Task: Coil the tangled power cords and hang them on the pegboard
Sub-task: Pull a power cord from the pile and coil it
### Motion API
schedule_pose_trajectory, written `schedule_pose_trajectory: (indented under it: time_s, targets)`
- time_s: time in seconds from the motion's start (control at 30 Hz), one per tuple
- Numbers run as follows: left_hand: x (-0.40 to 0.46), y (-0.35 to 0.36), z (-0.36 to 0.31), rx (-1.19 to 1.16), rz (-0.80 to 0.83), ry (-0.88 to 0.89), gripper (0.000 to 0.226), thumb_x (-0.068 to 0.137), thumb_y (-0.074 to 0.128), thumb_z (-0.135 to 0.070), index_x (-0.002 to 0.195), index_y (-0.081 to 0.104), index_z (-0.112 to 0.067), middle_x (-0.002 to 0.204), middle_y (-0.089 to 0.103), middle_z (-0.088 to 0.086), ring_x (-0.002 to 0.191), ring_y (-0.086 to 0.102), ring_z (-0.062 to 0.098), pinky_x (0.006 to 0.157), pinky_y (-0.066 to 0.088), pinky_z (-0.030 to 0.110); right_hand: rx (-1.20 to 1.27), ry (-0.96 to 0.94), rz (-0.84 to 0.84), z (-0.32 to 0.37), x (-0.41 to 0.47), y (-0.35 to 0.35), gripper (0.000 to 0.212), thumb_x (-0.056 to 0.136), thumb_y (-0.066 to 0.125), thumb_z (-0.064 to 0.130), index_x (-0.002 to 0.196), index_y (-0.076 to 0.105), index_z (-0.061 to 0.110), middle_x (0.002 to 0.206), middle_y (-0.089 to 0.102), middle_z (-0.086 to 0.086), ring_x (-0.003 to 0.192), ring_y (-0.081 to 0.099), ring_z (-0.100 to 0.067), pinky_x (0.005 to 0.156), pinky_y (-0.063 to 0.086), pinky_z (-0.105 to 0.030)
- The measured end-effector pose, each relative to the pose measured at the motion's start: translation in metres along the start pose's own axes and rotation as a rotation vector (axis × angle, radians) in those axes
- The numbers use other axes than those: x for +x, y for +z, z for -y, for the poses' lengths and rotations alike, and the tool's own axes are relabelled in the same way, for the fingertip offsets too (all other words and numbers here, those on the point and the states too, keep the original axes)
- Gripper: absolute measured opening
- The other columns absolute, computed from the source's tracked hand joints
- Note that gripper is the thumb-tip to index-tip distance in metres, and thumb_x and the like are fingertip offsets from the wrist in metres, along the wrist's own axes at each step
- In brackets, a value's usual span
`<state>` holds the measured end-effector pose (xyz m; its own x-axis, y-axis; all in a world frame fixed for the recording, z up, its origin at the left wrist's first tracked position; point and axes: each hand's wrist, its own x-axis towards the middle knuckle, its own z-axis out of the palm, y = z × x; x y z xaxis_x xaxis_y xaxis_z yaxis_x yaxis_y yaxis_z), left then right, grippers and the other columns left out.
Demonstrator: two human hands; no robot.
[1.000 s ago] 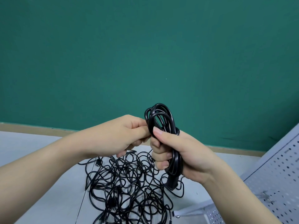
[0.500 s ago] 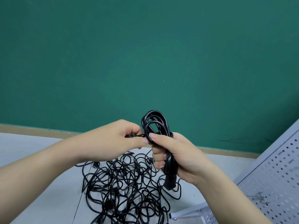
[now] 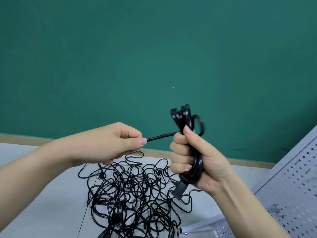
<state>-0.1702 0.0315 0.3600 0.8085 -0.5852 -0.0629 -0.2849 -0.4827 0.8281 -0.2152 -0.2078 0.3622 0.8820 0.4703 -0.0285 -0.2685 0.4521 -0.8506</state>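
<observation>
One coiled cord [image 3: 192, 162] sits clenched in your right hand [image 3: 193, 162], above the tangled pile [image 3: 130, 194] on the table [image 3: 34, 212]; your left hand [image 3: 111, 143] pinches its loose tail. Judging by this, you're cinching the bundle: keep tension, then carry it to the pegboard [image 3: 295, 194]

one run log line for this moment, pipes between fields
right hand grips coiled cord | left hand pinches its loose end | tangled cords on table | pegboard right
</observation>
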Motion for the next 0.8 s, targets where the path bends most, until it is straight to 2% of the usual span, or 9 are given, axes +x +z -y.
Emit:
schedule_pose_trajectory:
  time_s: [0.1, 0.2, 0.33, 0.43, 0.57, 0.63, 0.7, 0.8]
  targets:
    - [-0.006, -0.010, 0.006, 0.033, -0.006, -0.038, 0.046, 0.103, 0.052, -0.043, 0.064, 0.046, -0.020, 0.061, 0.028, -0.004, 0.060, 0.023, 0.019, 0.052, 0.030, 0.028, 0.023, -0.071, -0.099, 0.013, -0.003, -0.013, 0.061, 0.060, 0.100, 0.027, 0.066, 0.039, 0.023, 0.058, 0.020, 0.009, 0.043, 0.022, -0.004, 0.039, 0.033, -0.016]
    - [-0.014, -0.018, 0.010, 0.054, 0.004, -0.067, 0.046, 0.101, 0.053, -0.045, 0.060, 0.049, -0.024, 0.065, 0.027, 0.004, 0.061, 0.023, 0.021, 0.053, 0.030, 0.030, 0.007, -0.077, -0.237, 0.019, -0.005, -0.024, 0.061, 0.061, 0.096, 0.022, 0.064, 0.036, 0.024, 0.056, 0.020, 0.009, 0.042, 0.022, -0.005, 0.038, 0.030, -0.017]
    - [-0.019, -0.014, 0.006, 0.078, 0.079, -0.076, 0.047, 0.101, 0.055, -0.044, 0.064, 0.041, -0.019, 0.065, 0.024, 0.002, 0.061, 0.019, 0.022, 0.054, 0.023, 0.032, -0.029, -0.087, -0.443, 0.015, 0.002, -0.034, 0.044, 0.083, 0.068, 0.013, 0.066, 0.029, 0.026, 0.055, 0.019, 0.008, 0.048, 0.012, -0.008, 0.041, 0.022, -0.018]
    - [-0.020, -0.010, -0.002, 0.227, 0.085, -0.027, 0.047, 0.101, 0.053, -0.050, 0.072, 0.042, -0.014, 0.068, 0.025, 0.003, 0.060, 0.020, 0.022, 0.051, 0.022, 0.027, -0.132, -0.069, -0.546, 0.008, 0.009, -0.047, 0.043, 0.092, 0.063, 0.005, 0.066, 0.035, 0.023, 0.053, 0.026, 0.006, 0.041, 0.022, -0.008, 0.039, 0.029, -0.021]
    - [-0.026, -0.005, -0.017, 0.365, 0.148, 0.000, 0.048, 0.097, 0.046, -0.065, 0.075, 0.050, -0.022, 0.075, 0.032, 0.011, 0.067, 0.031, 0.038, 0.060, 0.031, 0.036, -0.396, -0.002, -0.634, -0.011, 0.019, -0.059, 0.031, 0.090, 0.060, -0.007, 0.075, 0.043, 0.015, 0.053, 0.036, 0.000, 0.039, 0.031, -0.012, 0.040, 0.034, -0.025]
    - [-0.030, -0.002, -0.025, 0.431, 0.179, -0.005, 0.047, 0.100, 0.045, -0.062, 0.078, 0.051, -0.021, 0.072, 0.035, 0.009, 0.067, 0.032, 0.034, 0.061, 0.032, 0.035, -0.446, 0.022, -0.677, -0.016, 0.024, -0.061, 0.031, 0.087, 0.061, -0.008, 0.077, 0.043, 0.016, 0.057, 0.037, -0.002, 0.042, 0.031, -0.015, 0.046, 0.031, -0.027]
    - [-0.032, 0.002, -0.033, 0.467, 0.203, 0.009, 0.044, 0.101, 0.047, -0.057, 0.078, 0.048, -0.018, 0.070, 0.037, 0.006, 0.062, 0.032, 0.023, 0.061, 0.033, 0.035, -0.475, 0.035, -0.704, -0.020, 0.028, -0.060, 0.031, 0.084, 0.065, -0.006, 0.076, 0.048, 0.019, 0.060, 0.038, -0.003, 0.045, 0.031, -0.016, 0.051, 0.028, -0.031]
    - [-0.035, 0.015, -0.042, 0.556, 0.238, 0.044, 0.044, 0.102, 0.048, -0.053, 0.079, 0.043, -0.016, 0.074, 0.044, 0.010, 0.058, 0.033, 0.015, 0.058, 0.036, 0.034, -0.528, 0.051, -0.690, -0.023, 0.033, -0.057, 0.042, 0.080, 0.065, -0.004, 0.058, 0.057, 0.031, 0.059, 0.039, -0.001, 0.047, 0.031, -0.017, 0.051, 0.029, -0.031]
